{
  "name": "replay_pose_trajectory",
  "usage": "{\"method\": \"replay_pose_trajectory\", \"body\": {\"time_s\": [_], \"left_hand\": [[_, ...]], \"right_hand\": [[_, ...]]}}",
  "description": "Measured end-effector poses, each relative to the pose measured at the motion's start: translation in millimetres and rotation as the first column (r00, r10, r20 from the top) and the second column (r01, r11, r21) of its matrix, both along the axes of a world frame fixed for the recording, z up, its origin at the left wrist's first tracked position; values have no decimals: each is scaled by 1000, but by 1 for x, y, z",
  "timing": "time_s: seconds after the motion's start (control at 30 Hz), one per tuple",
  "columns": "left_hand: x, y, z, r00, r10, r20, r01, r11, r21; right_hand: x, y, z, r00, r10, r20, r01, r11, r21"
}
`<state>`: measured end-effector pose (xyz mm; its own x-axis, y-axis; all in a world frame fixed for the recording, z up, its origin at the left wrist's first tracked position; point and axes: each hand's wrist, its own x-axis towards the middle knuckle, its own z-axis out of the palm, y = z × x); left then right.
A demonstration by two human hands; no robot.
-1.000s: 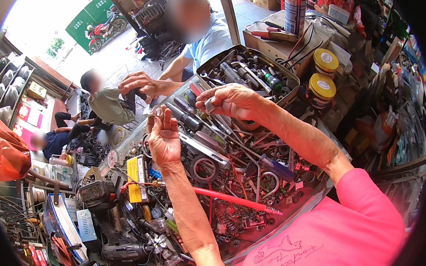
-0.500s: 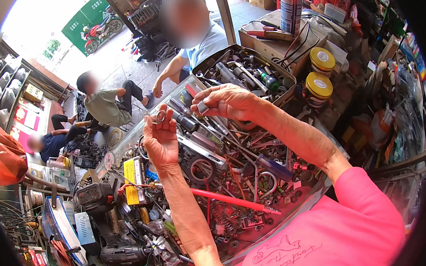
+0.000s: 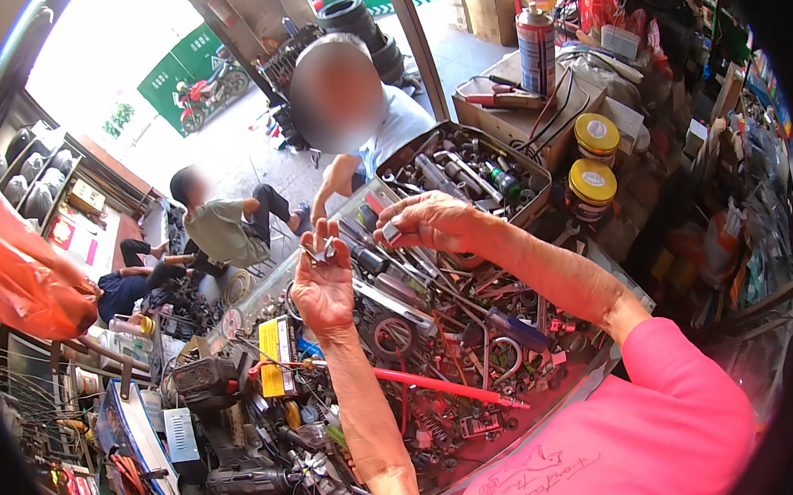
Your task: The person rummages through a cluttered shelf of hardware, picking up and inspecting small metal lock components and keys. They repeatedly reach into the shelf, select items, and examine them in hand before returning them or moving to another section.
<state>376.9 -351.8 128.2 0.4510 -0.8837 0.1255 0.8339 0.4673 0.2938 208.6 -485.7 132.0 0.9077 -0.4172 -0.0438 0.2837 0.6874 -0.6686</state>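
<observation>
My left hand (image 3: 325,293) is raised palm up over the crowded bench, its fingers curled round a small shiny metal ring (image 3: 323,252). To its right, my right hand (image 3: 436,220) pinches a small grey metal piece (image 3: 391,233) between thumb and fingertips; its exact kind is too small to make out. The two held pieces are apart. Beneath both hands lies a heap of loose tools and metal parts, with a red rod (image 3: 441,385) across it and a screwdriver with a dark blue handle (image 3: 517,329).
A metal tray of sockets (image 3: 473,166) stands beyond my right hand, near yellow-lidded tubs (image 3: 591,181) and a spray can (image 3: 536,53). At left are a yellow box (image 3: 277,355), a cordless power tool (image 3: 247,479) and a hanging orange bag (image 3: 21,261). A person in light blue (image 3: 404,120) sits across the bench.
The view has tilted, so the bench and both hands appear lower and a little further right. The ring in my left hand is now turned more edge-on. Both hands keep their pieces.
</observation>
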Motion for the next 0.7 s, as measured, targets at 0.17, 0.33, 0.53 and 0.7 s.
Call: {"method": "replay_pose_trajectory", "body": {"time_s": [0.17, 0.33, 0.53, 0.7], "left_hand": [[-6, 0, 17, 988, -99, -122, 113, 987, 117], [-32, 12, 44, 986, -156, -51, 162, 979, 123], [-80, 46, 68, 976, -211, -50, 216, 962, 166], [-101, 73, 46, 939, -317, -133, 336, 928, 160]], "right_hand": [[3, 16, 16, 986, -165, -6, 163, 977, -139], [11, 40, 58, 932, -357, 64, 317, 715, -624], [-7, 62, 69, 900, -369, 230, 347, 291, -892], [-31, 86, 68, 915, -364, 172, 209, 66, -976]]}}
